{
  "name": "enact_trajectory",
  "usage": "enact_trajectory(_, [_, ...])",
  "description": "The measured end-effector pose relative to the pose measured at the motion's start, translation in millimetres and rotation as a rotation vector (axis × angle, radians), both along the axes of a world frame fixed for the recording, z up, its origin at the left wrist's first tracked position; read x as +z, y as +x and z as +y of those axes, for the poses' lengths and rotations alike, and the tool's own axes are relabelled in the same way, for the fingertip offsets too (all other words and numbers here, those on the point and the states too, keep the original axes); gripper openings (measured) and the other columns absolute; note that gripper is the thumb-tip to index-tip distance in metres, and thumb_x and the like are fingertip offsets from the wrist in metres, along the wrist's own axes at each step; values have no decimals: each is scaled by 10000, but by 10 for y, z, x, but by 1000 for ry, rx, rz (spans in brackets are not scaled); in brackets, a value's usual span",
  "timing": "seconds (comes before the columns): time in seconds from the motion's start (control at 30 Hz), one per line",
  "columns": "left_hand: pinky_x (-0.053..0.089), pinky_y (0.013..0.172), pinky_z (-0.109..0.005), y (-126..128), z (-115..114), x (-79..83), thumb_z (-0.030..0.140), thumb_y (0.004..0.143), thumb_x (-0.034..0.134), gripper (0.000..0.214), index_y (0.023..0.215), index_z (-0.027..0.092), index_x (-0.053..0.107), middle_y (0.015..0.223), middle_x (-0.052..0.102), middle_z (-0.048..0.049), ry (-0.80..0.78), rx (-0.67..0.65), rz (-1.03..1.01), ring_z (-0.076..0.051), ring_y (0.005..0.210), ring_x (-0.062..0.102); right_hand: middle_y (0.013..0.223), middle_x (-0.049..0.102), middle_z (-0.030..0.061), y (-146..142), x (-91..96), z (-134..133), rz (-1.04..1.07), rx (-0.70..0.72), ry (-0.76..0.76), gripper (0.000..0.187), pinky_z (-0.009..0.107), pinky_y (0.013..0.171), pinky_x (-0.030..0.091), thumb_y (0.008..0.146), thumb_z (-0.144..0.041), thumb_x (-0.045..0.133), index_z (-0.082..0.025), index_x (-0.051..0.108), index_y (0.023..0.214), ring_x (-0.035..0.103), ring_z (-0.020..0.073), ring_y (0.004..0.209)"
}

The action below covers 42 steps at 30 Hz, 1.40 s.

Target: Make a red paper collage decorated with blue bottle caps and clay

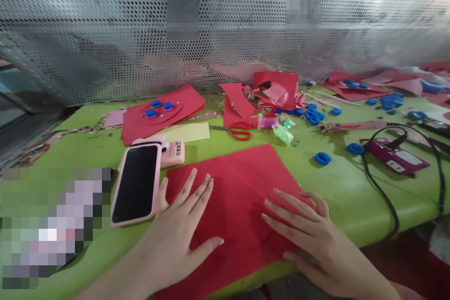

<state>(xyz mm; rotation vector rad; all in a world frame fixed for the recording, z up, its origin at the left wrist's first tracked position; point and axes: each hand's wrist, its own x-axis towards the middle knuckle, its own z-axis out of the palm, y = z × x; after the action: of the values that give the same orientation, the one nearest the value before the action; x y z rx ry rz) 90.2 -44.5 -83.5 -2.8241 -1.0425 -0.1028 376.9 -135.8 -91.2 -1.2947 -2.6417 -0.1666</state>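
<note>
- Fingers (187, 186) spread wide, gripping nothing: our left hand (175, 227) and right hand (321, 238) rest on the red sheet (239, 183).
- We probably press to keep it flat; it lies near the front edge of our green table (341, 197).
- Phone (136, 183) and scissors (230, 130) sit off it, likely leaving us room.
- Table cluttered; perforated metal screen (232, 18) behind.

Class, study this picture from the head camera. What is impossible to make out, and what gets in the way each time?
Head view: parts of the red sheet, covered by the left hand and right hand.
Head view: the sheet's near left corner, cut off by the bottom edge.
Head view: part of the pink item, hidden by the phone.
Head view: the far-left object, masked by pixelation.
</note>
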Motion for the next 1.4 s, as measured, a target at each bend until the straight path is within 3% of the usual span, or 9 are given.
enact_trajectory(0.17, [-117,1082,-568,-62,-259,24,588,825,388,721,1415,183,298,1438,386,-46,89,50,-49,-304,1373,232,1443,365,-38,-127,27,-33,6,50,11,487,486,1083,-18,880,-314,460,-232,433,1359,310,296,1334])
enact_trajectory(0.3, [-118,1085,-580,-153,-431,-2,569,811,407,663,1356,192,417,1405,424,-28,117,-18,-51,-303,1355,263,1423,410,-36,-169,-7,-55,20,88,15,455,495,1071,105,870,-335,481,-250,490,1317,416,307,1266])
enact_trajectory(0.4, [-121,1090,-573,-120,-474,11,558,811,412,622,1297,179,495,1394,422,-16,84,47,-25,-313,1338,301,1413,428,-40,-168,-27,-75,29,57,-4,465,505,1053,155,852,-327,513,-276,490,1313,422,312,1259])
enact_trajectory(0.57, [-128,1097,-545,-59,-467,67,563,811,412,624,1287,170,499,1375,448,-20,67,85,-38,-305,1317,353,1413,427,-20,-158,-33,-113,11,36,6,513,510,1075,68,849,-308,511,-244,442,1353,336,313,1318])
enact_trajectory(0.77, [-160,1075,-587,-113,-453,41,557,811,426,617,1293,178,495,1350,487,-17,86,72,-50,-323,1322,345,1357,501,33,-141,-49,-144,31,-3,-7,582,517,1037,259,840,-288,529,-219,376,1397,411,314,1275])
enact_trajectory(0.9, [-133,1077,-615,-106,-453,59,584,812,403,634,1288,178,505,1362,472,-37,119,93,-36,-335,1333,329,1362,493,39,-144,-39,-145,25,-6,-20,598,513,1010,324,838,-286,531,-213,359,1406,421,318,1269])
enact_trajectory(1.13, [88,1018,-720,-62,-393,126,698,750,406,723,1209,170,589,1405,378,-132,173,193,28,-426,1316,320,1417,408,-12,-155,-50,-161,-47,-30,52,564,514,972,325,851,-311,501,-213,381,1393,415,331,1259])
enact_trajectory(1.27, [83,1013,-725,-70,-386,117,695,749,408,699,1189,191,608,1409,383,-135,168,200,31,-439,1306,330,1427,395,-23,-132,-34,-178,-49,-18,55,546,516,955,310,856,-322,502,-217,397,1382,399,338,1266])
enact_trajectory(1.4, [22,1029,-711,-85,-305,134,680,758,417,702,1199,167,607,1424,367,-154,165,154,0,-447,1329,276,1371,484,3,-77,97,-33,17,-8,39,472,541,967,291,873,-284,488,-218,457,1340,392,338,1272])
